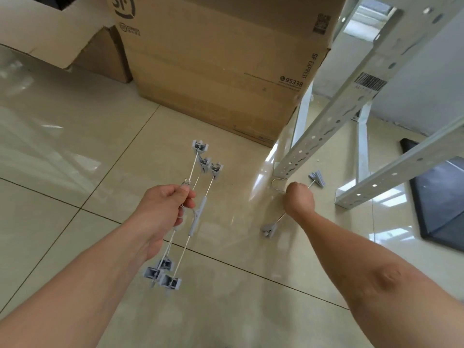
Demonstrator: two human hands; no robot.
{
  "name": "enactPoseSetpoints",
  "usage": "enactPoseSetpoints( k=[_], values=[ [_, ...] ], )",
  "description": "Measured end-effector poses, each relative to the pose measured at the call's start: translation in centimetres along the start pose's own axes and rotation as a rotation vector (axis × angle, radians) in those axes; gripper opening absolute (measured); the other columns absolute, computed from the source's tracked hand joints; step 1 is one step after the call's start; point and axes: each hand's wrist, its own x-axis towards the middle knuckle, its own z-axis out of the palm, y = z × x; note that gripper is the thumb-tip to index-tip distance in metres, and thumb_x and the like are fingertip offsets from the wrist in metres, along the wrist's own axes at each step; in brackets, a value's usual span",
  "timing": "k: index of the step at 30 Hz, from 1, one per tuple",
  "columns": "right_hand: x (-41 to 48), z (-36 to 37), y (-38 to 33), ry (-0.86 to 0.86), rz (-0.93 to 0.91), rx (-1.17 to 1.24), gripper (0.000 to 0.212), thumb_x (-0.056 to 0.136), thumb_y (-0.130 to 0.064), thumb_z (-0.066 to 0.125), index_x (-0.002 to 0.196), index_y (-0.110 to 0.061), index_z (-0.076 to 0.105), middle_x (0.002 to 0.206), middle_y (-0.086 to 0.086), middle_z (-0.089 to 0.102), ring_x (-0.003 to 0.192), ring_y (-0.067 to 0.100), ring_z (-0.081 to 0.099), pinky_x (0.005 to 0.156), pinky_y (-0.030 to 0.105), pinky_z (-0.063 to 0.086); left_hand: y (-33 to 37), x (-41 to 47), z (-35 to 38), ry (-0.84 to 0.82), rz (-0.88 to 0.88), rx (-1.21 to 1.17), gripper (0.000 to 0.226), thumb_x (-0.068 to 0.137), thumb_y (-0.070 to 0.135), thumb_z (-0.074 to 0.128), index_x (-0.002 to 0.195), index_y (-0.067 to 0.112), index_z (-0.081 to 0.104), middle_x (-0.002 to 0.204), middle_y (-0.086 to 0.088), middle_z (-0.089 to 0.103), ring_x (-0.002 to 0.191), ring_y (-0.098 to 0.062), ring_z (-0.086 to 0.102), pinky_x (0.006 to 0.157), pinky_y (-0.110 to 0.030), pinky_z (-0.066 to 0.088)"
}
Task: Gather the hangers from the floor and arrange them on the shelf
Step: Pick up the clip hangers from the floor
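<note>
1. Holding a bunch of hangers (198, 209) in the left hand (160, 209), fingers pinched shut on the wire hooks near mid-bar, likely so the clips dangle free at both ends without tangling.
2. Reaching down with the right hand (298, 199), fingers curled closed around the bar of a last hanger (272, 226) on the floor (75, 146); lifted clear or not, cannot tell.
3. Lying just beside the shelf (326, 131) leg, hook (277, 181) close to its foot, so best drawn away before lifting.
4. Judged near the end of gathering; nothing hung on the shelf yet.
</note>
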Motion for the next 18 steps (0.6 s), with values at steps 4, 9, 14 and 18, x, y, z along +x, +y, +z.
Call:
enactPoseSetpoints(
  k=[4, 9, 14, 18],
  values=[
    [-1.9, 0.9, 0.7, -0.007, -0.019, 0.076, 0.021, 0.072, 0.009, 0.047, 0.07, -0.002, 0.065, 0.076, 0.021, 0.065, 0.074, 0.042, 0.063, 0.059, 0.03, 0.042, 0.1, 0.0, -0.4, -0.017, -0.039, -0.027, 0.025, 0.1, 0.02, 0.046, 0.094, 0.008, 0.067, 0.075, -0.002, 0.061, 0.063, -0.014, 0.045, 0.063, -0.028, 0.044],
    [-10.3, -0.1, -3.9, 0.021, -0.343, 0.475, 0.014, 0.086, -0.001, 0.067, 0.08, -0.01, 0.076, 0.078, 0.004, 0.072, 0.074, 0.02, 0.067, 0.069, 0.03, 0.048, 0.4, 0.0, -1.3, -0.04, -0.09, -0.078, 0.024, 0.1, 0.019, 0.045, 0.096, 0.007, 0.066, 0.074, -0.002, 0.061, 0.064, -0.014, 0.046, 0.065, -0.03, 0.044],
    [-15.2, -1.4, -12.4, 0.02, -0.604, 0.791, 0.012, 0.085, -0.004, 0.075, 0.086, -0.014, 0.081, 0.076, -0.01, 0.071, 0.07, 0.006, 0.067, 0.071, 0.018, 0.052, 0.9, 0.1, -3.1, -0.059, -0.076, -0.092, 0.026, 0.099, 0.027, 0.047, 0.093, 0.012, 0.067, 0.077, 0.0, 0.064, 0.064, -0.014, 0.046, 0.065, -0.03, 0.044],
    [-16.1, -1.5, -17.1, -0.023, -0.646, 0.861, 0.015, 0.085, -0.003, 0.074, 0.087, -0.015, 0.082, 0.083, -0.005, 0.075, 0.078, 0.008, 0.069, 0.074, 0.023, 0.055, 1.5, -0.3, -5.3, -0.043, -0.056, -0.162, 0.034, 0.097, 0.039, 0.049, 0.089, 0.013, 0.068, 0.078, 0.001, 0.061, 0.067, -0.014, 0.045, 0.065, -0.029, 0.042]
  ],
)
